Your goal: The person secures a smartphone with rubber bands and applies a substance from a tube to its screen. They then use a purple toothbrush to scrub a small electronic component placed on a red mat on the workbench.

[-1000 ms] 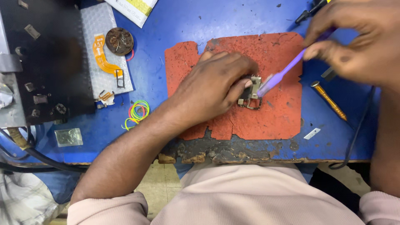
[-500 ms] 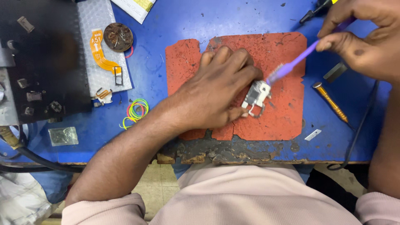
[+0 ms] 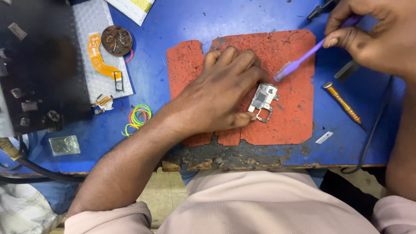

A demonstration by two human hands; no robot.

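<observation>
the small circuit board (image 3: 262, 101) lies flat on the red work mat (image 3: 294, 125), right of centre in the frame, metal shield side up, with a thin frame part at its lower edge. the left hand (image 3: 221, 93) rests palm down over the mat just left of the board, fingers pressed together and curled; the thumb tip touches the board's lower left corner and holds it down. the right hand (image 3: 377, 34), upper right of the frame, pinches the handle of a purple brush (image 3: 303, 58) between thumb and forefinger. the brush head hangs just above and right of the board's top edge, not touching it as far as can be told.

judgement: the board is out of its housing and pinned in place, and brushing appears to be in progress; whether the surface is already clean is too small to tell.

further out on the blue counter (image 3: 173, 26): a gold-handled screwdriver (image 3: 342, 102) right of the mat, a small metal blade (image 3: 324, 138) below it, coloured rubber bands (image 3: 138, 118) left of the mat, an orange flex cable (image 3: 102, 58) and a round brown part (image 3: 116, 40) on bubble wrap, upper left. the counter's front edge is worn and chipped.
</observation>
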